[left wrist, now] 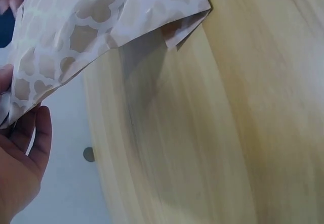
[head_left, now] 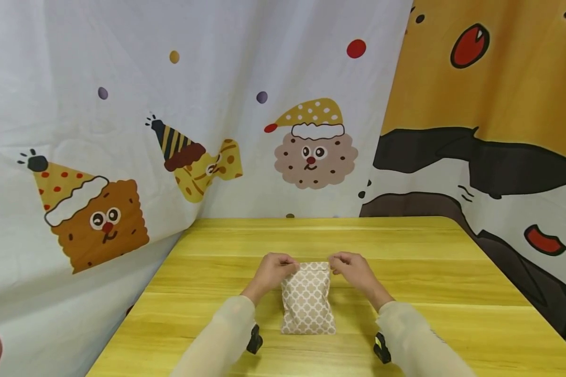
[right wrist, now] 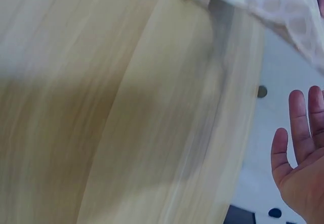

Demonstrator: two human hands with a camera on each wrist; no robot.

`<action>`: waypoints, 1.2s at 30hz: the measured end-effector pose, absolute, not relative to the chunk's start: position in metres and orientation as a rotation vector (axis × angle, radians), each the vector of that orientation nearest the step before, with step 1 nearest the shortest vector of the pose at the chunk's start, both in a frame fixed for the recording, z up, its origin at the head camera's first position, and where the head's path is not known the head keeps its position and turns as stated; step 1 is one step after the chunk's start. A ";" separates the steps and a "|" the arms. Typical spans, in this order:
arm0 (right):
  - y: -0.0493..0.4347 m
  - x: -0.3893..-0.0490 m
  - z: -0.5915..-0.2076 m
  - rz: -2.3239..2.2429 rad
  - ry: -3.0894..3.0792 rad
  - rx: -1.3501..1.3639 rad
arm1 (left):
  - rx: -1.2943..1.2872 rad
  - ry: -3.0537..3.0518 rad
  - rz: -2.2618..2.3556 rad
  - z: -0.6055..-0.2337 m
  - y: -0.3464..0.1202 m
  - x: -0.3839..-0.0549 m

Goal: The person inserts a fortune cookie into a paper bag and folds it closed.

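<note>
A beige paper bag [head_left: 307, 301] with a white lattice pattern stands on the table, its top folded over in a narrow flap. At the bag's top left corner, my left hand [head_left: 276, 269] pinches the paper; the left wrist view has the thumb on one face and fingers [left wrist: 43, 130] behind it. My right hand [head_left: 354, 269] is beside the top right corner, fingertips right at the edge. Its visible fingers [right wrist: 302, 128] look straight and spread, below the bag [right wrist: 283, 6] in the right wrist view. The thumb is out of that view.
The wooden table [head_left: 405, 283] stretches out around the bag, its far edge against a white curtain [head_left: 231, 68] printed with cartoon snacks. A patterned yellow, black and white cloth [head_left: 514, 131] hangs at the right. Black wrist devices [head_left: 254, 339] sit under both sleeves.
</note>
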State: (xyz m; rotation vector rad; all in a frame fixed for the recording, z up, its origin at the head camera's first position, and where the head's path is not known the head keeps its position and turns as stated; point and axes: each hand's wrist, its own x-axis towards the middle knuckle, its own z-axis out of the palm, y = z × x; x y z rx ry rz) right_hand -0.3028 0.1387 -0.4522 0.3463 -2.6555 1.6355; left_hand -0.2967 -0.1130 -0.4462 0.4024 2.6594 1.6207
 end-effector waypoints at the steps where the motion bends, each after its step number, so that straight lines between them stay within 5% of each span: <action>1: 0.136 -0.303 -0.452 1.645 -2.654 0.370 | 0.411 2.656 1.616 -0.446 -0.111 -0.297; 36: 0.137 -0.303 -0.458 1.597 -2.632 0.284 | 0.467 2.932 1.400 -0.450 -0.113 -0.300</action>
